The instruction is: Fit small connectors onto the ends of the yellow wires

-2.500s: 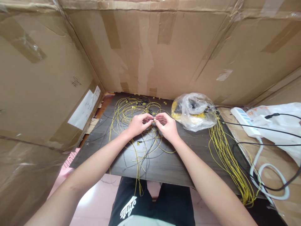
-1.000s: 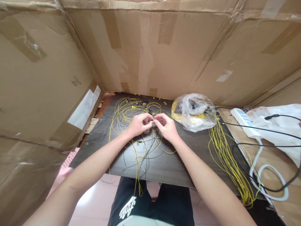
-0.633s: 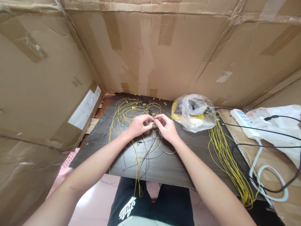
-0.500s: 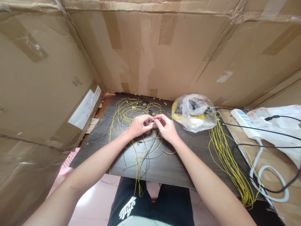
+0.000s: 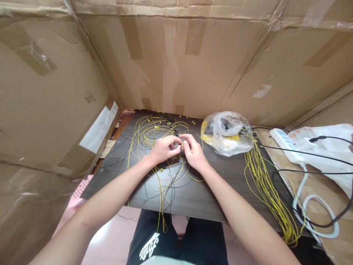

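Note:
My left hand (image 5: 164, 148) and my right hand (image 5: 193, 150) meet over the middle of the dark table, fingertips almost touching. Between the right thumb and fingers a small yellow piece (image 5: 182, 145) shows, mostly covered. The left thumb and index finger are pinched close beside it; what they hold is too small to make out. Around and under both hands lie loose loops of thin yellow wire (image 5: 143, 134). Small black parts (image 5: 175, 131) lie just beyond the fingers. Another small yellow piece (image 5: 161, 170) rests nearer to me, among the wires.
A clear plastic bag (image 5: 227, 133) with yellow and black contents sits at right. A bundle of yellow wires (image 5: 266, 195) runs over the table's right side. Beyond it are a white power strip (image 5: 286, 145) and black cables. Cardboard walls (image 5: 176, 66) enclose the back and sides.
Both hands stay together with small finger shifts; the right thumb and fingers have moved slightly. The dark part beside the nearer yellow piece no longer shows there.

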Tool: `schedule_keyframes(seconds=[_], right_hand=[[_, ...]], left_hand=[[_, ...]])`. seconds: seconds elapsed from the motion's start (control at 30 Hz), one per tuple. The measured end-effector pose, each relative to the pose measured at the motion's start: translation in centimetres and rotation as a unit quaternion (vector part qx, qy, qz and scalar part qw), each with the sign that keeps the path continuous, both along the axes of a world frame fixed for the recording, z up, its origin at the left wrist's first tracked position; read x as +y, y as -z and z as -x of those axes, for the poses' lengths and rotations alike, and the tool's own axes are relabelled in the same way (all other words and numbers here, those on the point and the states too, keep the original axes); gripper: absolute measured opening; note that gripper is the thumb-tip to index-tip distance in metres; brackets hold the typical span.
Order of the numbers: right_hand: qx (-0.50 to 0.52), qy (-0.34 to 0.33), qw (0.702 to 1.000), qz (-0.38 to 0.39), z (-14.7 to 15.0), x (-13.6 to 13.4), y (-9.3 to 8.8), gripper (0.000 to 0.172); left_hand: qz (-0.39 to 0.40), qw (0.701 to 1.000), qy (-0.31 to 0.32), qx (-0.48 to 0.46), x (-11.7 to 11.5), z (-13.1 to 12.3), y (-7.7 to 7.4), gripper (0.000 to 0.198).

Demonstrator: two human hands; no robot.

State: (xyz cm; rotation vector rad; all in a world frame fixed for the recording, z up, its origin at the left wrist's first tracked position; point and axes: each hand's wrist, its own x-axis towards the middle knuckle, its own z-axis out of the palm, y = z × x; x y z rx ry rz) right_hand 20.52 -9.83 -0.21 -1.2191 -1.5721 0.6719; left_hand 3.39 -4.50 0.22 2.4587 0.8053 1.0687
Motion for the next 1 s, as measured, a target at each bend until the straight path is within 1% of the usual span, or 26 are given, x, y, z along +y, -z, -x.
schedule_keyframes(seconds=[0.13,0.27,0.43,0.6,0.67,0.8,1.0], right_hand=[[-0.007,0.018,1.000,-0.011,0.07,-0.02,0.02,0.022],[-0.018,0.042,0.999,-0.027,0.09,0.06,-0.03,0.020],[-0.015,0.043,0.998,-0.032,0.23,0.01,-0.07,0.019],[0.001,0.045,0.998,-0.037,0.31,-0.04,-0.07,0.020],[0.004,0.043,0.998,-0.035,0.27,-0.01,-0.02,0.021],[0.003,0.034,0.999,-0.036,0.17,0.10,0.13,0.021],[0.004,0.025,0.999,-0.029,0.10,0.24,0.28,0.021]], left_hand=[[0.005,1.000,-0.002,0.003,0.02,0.04,-0.13,0.011],[0.026,1.000,-0.010,0.012,0.10,0.03,0.03,0.012],[0.054,0.998,-0.012,-0.012,0.03,-0.13,0.24,0.012],[0.109,0.993,-0.012,-0.044,-0.10,-0.33,0.20,0.013],[0.119,0.992,-0.015,-0.045,-0.12,-0.38,0.17,0.013],[0.108,0.993,-0.020,-0.036,-0.07,-0.35,0.18,0.012],[0.069,0.997,-0.011,-0.024,0.08,-0.17,0.44,0.010]])
